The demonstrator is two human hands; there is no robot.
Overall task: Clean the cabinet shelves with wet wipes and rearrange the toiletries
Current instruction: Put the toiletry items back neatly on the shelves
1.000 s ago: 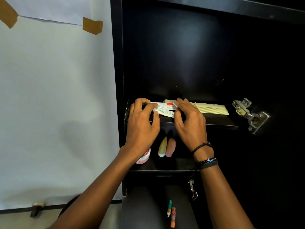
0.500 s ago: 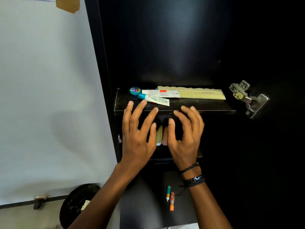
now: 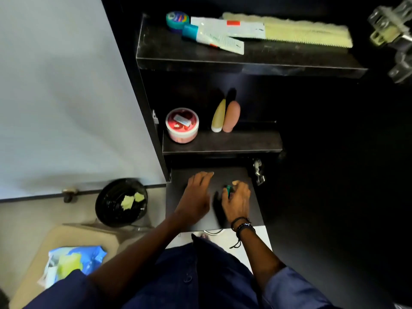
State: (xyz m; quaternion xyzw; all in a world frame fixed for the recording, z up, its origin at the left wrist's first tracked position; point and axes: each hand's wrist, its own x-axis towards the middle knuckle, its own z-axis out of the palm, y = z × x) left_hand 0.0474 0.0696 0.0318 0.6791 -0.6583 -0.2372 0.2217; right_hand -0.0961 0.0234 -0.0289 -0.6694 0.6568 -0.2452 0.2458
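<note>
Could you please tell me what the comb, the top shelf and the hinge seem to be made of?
Comb: likely plastic, matte pale yellow, fine moulded teeth. Top shelf: probably laminated board, glossy black, reflecting light. Hinge: metal, silvery shine, though blurred.

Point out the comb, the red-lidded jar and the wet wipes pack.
comb (image 3: pixel 307 32): head view, middle of its body.
red-lidded jar (image 3: pixel 182 121): head view, its lid.
wet wipes pack (image 3: pixel 94 255): head view, blue wrapper.

Both bare forearms reach toward 12 o'clock. The left hand (image 3: pixel 197 197) lies palm down, fingers straight. At its 3 o'clock, the right hand (image 3: pixel 236 200), dark bracelets on its wrist, curls its fingers round a small teal object (image 3: pixel 227 190).
</note>
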